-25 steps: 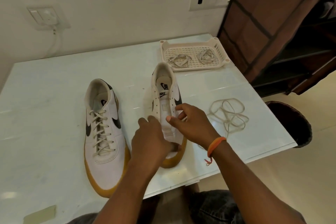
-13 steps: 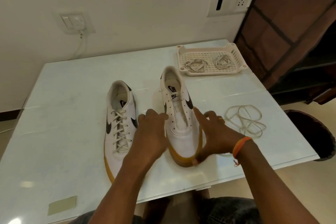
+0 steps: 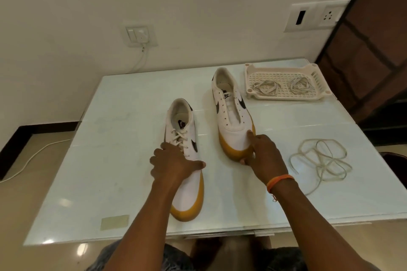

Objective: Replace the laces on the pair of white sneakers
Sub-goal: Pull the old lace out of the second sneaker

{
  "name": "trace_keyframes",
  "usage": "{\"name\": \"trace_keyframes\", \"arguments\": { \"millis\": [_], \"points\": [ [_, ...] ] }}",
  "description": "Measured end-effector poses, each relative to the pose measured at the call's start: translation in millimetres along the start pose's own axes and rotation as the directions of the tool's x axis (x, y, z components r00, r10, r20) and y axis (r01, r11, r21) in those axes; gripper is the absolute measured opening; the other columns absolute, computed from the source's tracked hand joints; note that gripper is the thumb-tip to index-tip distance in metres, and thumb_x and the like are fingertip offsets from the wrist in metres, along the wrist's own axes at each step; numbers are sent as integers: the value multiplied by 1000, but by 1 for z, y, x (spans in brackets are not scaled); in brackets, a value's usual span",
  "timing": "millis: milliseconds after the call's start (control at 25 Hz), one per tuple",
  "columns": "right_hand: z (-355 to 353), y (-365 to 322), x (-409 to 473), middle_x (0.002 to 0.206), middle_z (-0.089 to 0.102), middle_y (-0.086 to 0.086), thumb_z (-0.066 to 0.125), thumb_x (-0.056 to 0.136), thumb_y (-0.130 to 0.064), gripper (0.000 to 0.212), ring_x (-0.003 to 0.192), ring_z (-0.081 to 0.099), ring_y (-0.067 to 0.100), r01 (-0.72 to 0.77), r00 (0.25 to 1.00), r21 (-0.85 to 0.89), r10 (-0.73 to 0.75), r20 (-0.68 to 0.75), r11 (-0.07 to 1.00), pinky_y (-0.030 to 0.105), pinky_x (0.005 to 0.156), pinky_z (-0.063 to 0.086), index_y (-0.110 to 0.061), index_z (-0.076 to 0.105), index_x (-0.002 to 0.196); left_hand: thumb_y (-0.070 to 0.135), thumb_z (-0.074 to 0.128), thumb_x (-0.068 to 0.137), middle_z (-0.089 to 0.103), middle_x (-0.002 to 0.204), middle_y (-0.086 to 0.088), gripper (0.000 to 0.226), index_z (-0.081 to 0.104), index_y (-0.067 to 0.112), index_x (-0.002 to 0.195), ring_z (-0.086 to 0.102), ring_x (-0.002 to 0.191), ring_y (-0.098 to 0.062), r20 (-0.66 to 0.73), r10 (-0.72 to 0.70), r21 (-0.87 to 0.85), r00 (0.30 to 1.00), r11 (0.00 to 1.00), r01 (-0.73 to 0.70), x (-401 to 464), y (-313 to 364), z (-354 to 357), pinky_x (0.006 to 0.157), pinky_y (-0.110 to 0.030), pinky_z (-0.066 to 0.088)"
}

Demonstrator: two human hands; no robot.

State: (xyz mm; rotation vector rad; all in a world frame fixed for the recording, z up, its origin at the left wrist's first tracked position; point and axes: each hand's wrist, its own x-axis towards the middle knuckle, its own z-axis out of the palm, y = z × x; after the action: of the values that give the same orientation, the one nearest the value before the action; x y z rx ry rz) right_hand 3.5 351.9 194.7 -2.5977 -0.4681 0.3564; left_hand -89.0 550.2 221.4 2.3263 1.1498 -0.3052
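Observation:
Two white sneakers with tan soles stand on the table. The laced sneaker (image 3: 186, 138) is on the left; my left hand (image 3: 174, 164) grips it across the forefoot, over the lower laces. The unlaced sneaker (image 3: 231, 108) stands further back and to the right; my right hand (image 3: 263, 156) holds its toe, fingers curled round the tan toe cap. A loose removed lace (image 3: 321, 158) lies in a tangle to the right. Two bundled laces (image 3: 265, 88) (image 3: 298, 86) lie in a cream plastic tray (image 3: 284, 70) at the back right.
The glossy white table (image 3: 123, 138) stands against a wall with a plugged socket (image 3: 141, 35). A brown cabinet (image 3: 372, 50) rises at the right. A pale sticker (image 3: 114, 222) lies near the front left edge. My knees show below the table edge.
The unlaced sneaker has slid away from me towards the tray, my right hand now at its toe. My left hand has left it and taken hold of the laced sneaker.

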Motion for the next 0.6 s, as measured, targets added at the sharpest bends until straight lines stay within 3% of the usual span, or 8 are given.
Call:
{"name": "trace_keyframes", "arguments": {
  "millis": [120,200,240,320,400,520,600],
  "points": [
    [10,-11,-6,128,44,14,70,85,-18,66,110,52,33,-23,987,-40,17,-158,999,36,86,47,-13,38,142,68,80,57,32,143,-17,125,19,3,145,30,135,-36,17,19,59,1000,998,-20,-13,6,2,106,-43,34],
    [13,-23,-10,124,46,13,70,83,-18,56,104,54,32,68,958,-19,-71,-277,997,37,82,48,-10,47,133,70,79,57,32,143,-16,125,19,4,145,31,135,-35,44,37,85,998,996,-41,-21,11,10,105,-42,37],
    [13,-30,-12,117,51,11,71,83,-20,48,98,56,27,138,949,79,-109,-295,987,34,79,49,-10,53,126,71,77,57,32,143,-15,124,19,5,145,32,134,-34,46,58,104,997,993,-63,-26,15,16,103,-42,39],
    [11,-41,-15,94,62,4,70,86,-27,33,81,59,17,207,967,339,-139,-214,917,26,72,51,-11,62,114,71,74,61,33,142,-14,119,20,6,144,35,132,-32,33,117,155,993,980,-121,-40,23,29,98,-39,42],
    [11,-39,-13,80,64,-2,67,89,-31,28,75,61,10,171,985,473,-134,-111,864,21,69,50,-18,66,114,75,69,63,36,141,-12,115,22,7,144,39,129,-29,36,177,160,984,970,-180,-52,30,41,95,-36,43],
    [2,-25,-6,82,66,-2,66,90,-25,29,79,65,15,119,993,575,-109,-52,809,30,72,56,-31,63,119,85,62,59,51,127,-4,105,39,17,135,53,115,-21,96,221,97,971,968,-230,-56,31,41,87,-32,48],
    [-1,-20,-4,93,63,-2,64,92,-17,41,87,64,15,189,980,562,-188,-61,805,28,76,56,-35,56,128,86,59,61,62,105,3,84,52,22,116,62,93,-15,76,292,77,953,952,-298,-52,27,25,73,-29,52]
  ]
}}
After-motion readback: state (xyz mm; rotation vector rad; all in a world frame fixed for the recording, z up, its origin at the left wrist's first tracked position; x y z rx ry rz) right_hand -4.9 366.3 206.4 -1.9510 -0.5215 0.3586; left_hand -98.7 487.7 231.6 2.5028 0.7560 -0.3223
